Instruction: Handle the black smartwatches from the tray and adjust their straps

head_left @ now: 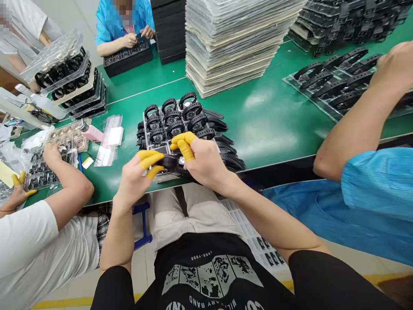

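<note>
Just beyond both hands, on the smooth green table (277, 116), a clear plastic tray (146, 129) holds rows of round black watches (176, 120) with ribbed straps. Between the hands sits one black watch (171, 162), matte and dark: the left hand (137, 178) pinches its near end, the right hand (203, 161) grips the other, yellow rubber cots on the fingertips (185, 148)
</note>
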Tool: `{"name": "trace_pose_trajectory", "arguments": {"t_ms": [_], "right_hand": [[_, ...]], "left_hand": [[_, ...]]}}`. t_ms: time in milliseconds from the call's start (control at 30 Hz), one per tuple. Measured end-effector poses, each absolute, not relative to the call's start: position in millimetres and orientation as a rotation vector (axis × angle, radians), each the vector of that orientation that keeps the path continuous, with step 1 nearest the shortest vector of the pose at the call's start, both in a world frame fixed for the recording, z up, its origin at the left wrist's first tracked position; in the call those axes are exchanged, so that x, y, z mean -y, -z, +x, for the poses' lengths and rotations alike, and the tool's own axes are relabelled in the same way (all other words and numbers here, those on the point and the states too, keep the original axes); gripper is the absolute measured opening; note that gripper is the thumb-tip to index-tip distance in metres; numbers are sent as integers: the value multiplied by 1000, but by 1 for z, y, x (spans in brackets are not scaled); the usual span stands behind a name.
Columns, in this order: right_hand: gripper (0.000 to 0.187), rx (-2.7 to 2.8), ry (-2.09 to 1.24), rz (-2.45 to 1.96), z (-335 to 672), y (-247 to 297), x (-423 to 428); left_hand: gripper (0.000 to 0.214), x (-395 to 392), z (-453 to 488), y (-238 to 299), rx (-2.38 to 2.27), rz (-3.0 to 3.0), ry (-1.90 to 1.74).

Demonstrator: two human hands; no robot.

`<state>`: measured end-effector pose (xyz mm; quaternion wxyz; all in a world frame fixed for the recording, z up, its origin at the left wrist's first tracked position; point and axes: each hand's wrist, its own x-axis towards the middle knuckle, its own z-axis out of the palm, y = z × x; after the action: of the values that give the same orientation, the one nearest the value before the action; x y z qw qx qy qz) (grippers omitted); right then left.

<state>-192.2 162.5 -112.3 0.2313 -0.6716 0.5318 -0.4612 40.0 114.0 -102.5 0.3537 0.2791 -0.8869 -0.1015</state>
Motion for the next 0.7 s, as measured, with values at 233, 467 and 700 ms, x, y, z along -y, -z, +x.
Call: {"name": "trace_pose_trajectory", "arguments": {"t_ms": [233, 467, 700], "right_hand": [[39, -1703, 474, -2253, -166, 108, -156], [27, -1652, 665, -2217, -170, 119, -161], [33, -2102, 1042, -2001, -243, 138, -191]], "left_hand": [[26, -61, 52, 112, 1956, 987, 565], [33, -65, 47, 119, 2094, 1099, 679], [18, -92, 25, 105, 2189, 932, 197]]}}
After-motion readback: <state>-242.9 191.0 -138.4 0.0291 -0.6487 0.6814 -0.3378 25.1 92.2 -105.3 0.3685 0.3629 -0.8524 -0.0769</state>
